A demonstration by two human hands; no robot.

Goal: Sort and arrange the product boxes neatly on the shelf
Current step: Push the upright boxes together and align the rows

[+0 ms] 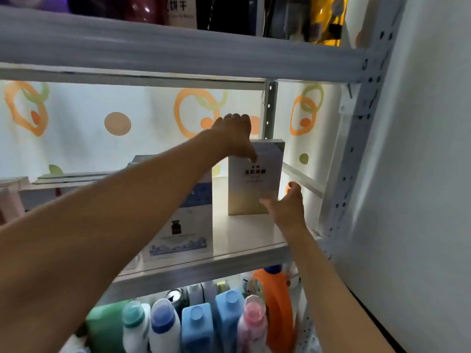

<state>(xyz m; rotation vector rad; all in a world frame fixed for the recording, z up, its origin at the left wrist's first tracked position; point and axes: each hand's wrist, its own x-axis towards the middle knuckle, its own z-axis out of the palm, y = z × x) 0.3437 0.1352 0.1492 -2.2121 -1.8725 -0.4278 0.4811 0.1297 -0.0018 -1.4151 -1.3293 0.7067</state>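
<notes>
Hidden: the left forearm covers most of the blue and white box point(190, 225) at the front of the shelf point(244, 247); only its right part and lower edge show. Behind it, flat boxes point(76, 175) lie stacked at the left, their faces too blurred to read.
Cut off: the bottles point(196, 324) on the level below run out of the bottom edge; packages on the upper level are cropped at the top.
Hard to make out: the left fingertips pass behind the top of the tall box, so their contact there is probably a hold but cannot be confirmed.
Tall box point(254, 178): stands on the shelf toward its right end, clear of the blue and white box, near the rear upright post.
Left hand point(235, 135): arches over the box's upper left corner, thumb down on the front face, fingers curled over the top; the grip appears closed round that corner.
Right hand point(286, 206): at the box's lower right corner, fingers spread and loosely bent, thumb tip touching the front face near the base; the grip holds nothing.
Orientation: long axis vertical, printed front turned toward the person, text upright, the box tilted slightly.
Backdrop: a white sheet with orange and green rings.
</notes>
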